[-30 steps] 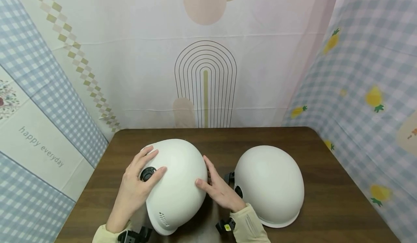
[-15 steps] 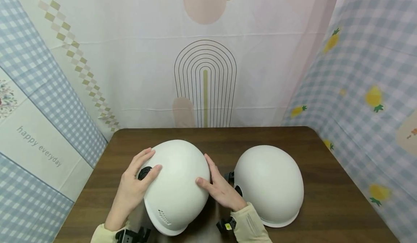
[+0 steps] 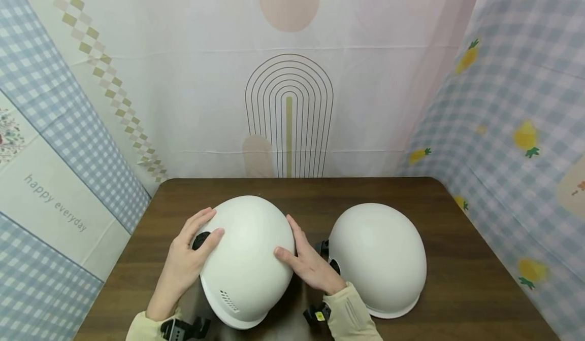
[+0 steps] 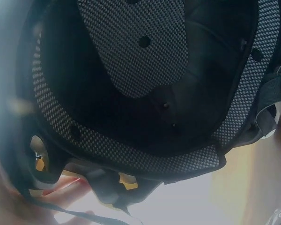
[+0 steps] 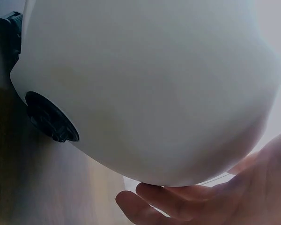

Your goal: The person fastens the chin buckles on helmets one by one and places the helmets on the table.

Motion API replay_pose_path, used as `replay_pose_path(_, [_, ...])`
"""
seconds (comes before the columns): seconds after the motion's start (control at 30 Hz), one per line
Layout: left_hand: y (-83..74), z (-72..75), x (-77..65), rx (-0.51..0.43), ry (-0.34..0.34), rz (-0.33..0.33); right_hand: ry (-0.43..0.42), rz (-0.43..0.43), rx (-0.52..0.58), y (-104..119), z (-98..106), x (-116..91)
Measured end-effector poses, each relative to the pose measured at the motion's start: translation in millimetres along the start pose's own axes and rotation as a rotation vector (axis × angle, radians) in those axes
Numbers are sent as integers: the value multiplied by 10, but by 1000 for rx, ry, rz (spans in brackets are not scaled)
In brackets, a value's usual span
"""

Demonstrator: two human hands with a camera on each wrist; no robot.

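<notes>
A white hard-shell helmet (image 3: 250,260) sits at the left of the table, tilted, with a row of small vent slots low on its shell. My left hand (image 3: 189,260) grips its left side, thumb on the shell beside a black round fitting (image 3: 201,239). On the opposite side my right hand (image 3: 308,260) holds it, thumb on top of the curve and fingers along the edge. The left wrist view looks into the helmet's black padded inside (image 4: 145,61). Another black disc (image 5: 51,117) shows on the shell in the right wrist view.
A second white helmet (image 3: 377,260) stands at the right, close to my right forearm, with a black fitting (image 3: 322,249) on its left side. Beneath both lies a dark brown wooden table (image 3: 461,280). Patterned cloths (image 3: 205,102) hang behind and beside the table.
Between my hands the helmet has turned slightly and shifted a little left, and less of its black fitting shows. The second helmet stays where it was.
</notes>
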State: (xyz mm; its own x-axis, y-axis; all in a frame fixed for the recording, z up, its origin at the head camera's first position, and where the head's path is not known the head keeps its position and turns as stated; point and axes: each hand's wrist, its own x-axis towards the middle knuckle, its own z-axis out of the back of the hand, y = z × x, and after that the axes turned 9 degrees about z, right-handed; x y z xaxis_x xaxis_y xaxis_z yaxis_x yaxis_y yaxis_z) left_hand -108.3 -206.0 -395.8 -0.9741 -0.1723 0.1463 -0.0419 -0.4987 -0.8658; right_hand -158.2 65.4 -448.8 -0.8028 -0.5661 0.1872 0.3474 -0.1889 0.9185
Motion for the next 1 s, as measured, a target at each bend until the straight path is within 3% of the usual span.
replay_pose_path(0.5, [4,60,-48,6,32,35,20,-34,45,-12,-22,-5])
replay_pose_path(1.0, [-17,113,-70,122,27,60,31,-34,42,-9,-31,5])
